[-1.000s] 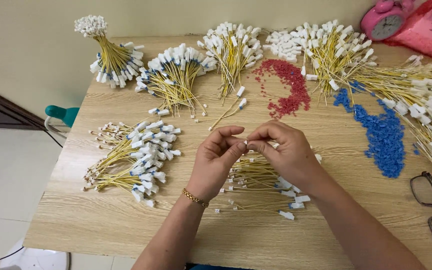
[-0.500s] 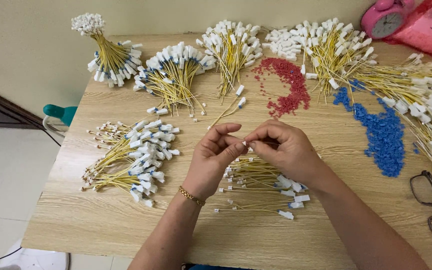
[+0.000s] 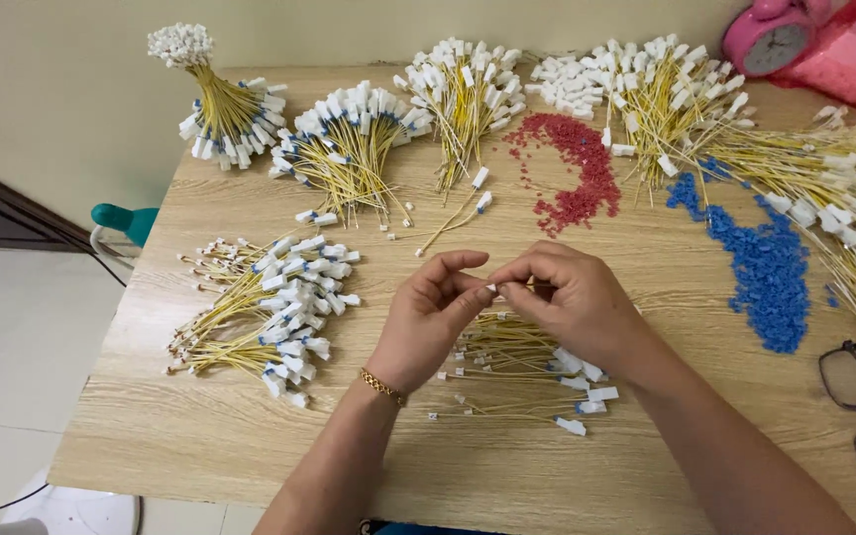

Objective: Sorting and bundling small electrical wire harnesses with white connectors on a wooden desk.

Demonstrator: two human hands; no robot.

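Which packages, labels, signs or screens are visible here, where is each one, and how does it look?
Pink plastic bag: far right corner of the table, soft and crumpled, with dark print on it.
Pink alarm clock: just left of the bag, round, with a pale dial.
No signs or screens are in view.

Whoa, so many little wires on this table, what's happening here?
A person sits at a light wooden table, both hands raised just above it. The left hand and right hand meet fingertip to fingertip, pinching a small white plastic connector on a thin yellow wire. Under the hands lies a loose pile of yellow wires with white ends. Bundles of similar wires fan out around the table, beside a heap of small red beads and a heap of small blue beads.
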